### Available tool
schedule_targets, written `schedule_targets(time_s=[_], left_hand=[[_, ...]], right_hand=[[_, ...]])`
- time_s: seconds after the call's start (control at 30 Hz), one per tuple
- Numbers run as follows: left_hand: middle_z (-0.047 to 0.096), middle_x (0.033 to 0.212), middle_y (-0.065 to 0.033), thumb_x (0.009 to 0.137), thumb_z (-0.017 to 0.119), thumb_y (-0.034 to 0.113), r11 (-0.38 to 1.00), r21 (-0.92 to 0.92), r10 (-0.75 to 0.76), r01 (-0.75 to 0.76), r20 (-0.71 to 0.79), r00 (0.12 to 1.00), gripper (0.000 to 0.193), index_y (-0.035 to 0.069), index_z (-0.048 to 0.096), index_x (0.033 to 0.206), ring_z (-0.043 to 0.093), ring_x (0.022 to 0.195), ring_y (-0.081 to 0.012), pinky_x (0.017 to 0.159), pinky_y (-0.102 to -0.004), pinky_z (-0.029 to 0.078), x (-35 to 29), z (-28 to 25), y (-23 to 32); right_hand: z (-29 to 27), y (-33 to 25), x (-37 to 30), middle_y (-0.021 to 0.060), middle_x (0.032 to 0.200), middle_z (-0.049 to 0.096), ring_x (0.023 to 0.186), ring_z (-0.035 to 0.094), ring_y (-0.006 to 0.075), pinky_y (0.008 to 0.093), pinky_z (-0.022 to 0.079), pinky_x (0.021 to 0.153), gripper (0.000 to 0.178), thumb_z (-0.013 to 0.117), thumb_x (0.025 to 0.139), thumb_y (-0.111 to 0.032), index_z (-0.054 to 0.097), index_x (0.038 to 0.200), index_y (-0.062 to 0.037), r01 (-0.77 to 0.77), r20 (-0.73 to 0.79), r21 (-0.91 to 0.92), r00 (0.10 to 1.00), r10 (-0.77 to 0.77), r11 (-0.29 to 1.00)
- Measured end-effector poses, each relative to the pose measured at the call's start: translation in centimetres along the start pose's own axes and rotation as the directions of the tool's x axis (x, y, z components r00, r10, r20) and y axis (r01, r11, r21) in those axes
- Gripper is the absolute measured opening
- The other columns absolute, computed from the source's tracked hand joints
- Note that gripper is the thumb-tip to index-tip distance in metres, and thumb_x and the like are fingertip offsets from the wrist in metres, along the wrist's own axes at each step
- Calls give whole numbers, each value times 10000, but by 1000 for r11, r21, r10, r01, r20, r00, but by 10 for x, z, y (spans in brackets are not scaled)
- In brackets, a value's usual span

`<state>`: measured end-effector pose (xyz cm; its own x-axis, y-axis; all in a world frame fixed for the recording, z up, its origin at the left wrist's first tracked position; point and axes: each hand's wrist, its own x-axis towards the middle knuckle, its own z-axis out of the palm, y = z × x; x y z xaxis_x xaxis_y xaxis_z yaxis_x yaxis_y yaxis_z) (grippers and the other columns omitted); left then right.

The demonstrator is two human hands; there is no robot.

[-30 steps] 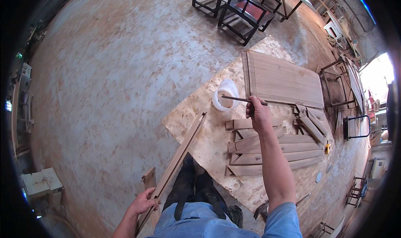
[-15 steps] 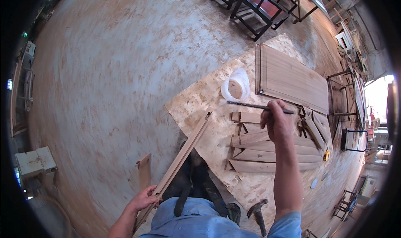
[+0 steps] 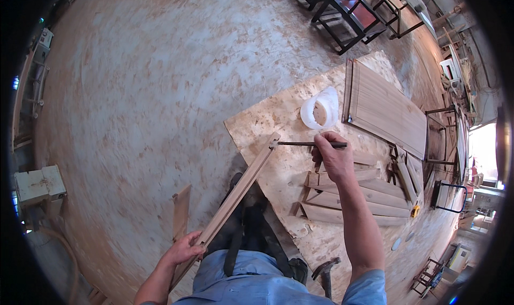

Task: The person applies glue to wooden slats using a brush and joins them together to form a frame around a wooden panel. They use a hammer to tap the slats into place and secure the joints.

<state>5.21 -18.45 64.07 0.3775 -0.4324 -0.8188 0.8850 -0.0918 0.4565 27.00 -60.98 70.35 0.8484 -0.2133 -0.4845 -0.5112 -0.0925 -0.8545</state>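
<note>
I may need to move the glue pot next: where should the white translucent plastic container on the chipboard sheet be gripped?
Grip the white translucent plastic container by its side wall just under the rim, coming from the near side with the right hand. It sits open-mouthed with liquid inside, so it should stay upright. The slatted wooden panel seems to crowd its right side.
</note>
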Motion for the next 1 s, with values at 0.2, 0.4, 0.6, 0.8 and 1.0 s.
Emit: schedule_targets(time_s=[0.2,0.4,0.6,0.8,1.0], left_hand=[[628,915,-66,834,684,165,1000,-28,-9,9,1,1000,621,-32,423,1362,607,700,-129,653,-286,522,3,-4,-7],[634,986,-86,793,739,127,999,16,-44,45,-60,997,700,-56,405,1380,617,726,-128,662,-297,532,10,-3,-15],[631,1144,-150,745,784,131,966,256,39,26,-246,969,767,-83,414,1381,632,928,-181,830,-301,514,5,21,5],[632,1174,-172,728,779,157,974,227,45,21,-281,959,750,-61,448,1365,596,1075,-209,943,-312,462,3,32,13],[650,1057,-108,765,757,172,968,244,110,-56,-217,970,667,-5,485,1347,621,889,-152,791,-294,513,7,23,-2]], right_hand=[[12,-10,-2,36,665,643,566,571,76,233,463,509,229,656,924,-228,684,884,-4,107,57,-207,994,-98,972],[26,-6,-5,62,656,649,564,563,97,265,467,541,212,651,915,-217,702,926,-11,144,176,-267,979,-99,953],[39,-28,1,182,661,599,582,599,329,398,479,548,242,648,900,-220,650,782,-9,595,379,-560,803,-460,577],[45,-29,0,184,661,598,609,607,360,425,480,555,268,657,891,-207,613,719,-6,509,314,-553,861,-401,660],[45,-23,-11,170,641,599,576,610,306,382,475,543,247,656,898,-180,628,744,11,604,394,-581,796,-460,546]])
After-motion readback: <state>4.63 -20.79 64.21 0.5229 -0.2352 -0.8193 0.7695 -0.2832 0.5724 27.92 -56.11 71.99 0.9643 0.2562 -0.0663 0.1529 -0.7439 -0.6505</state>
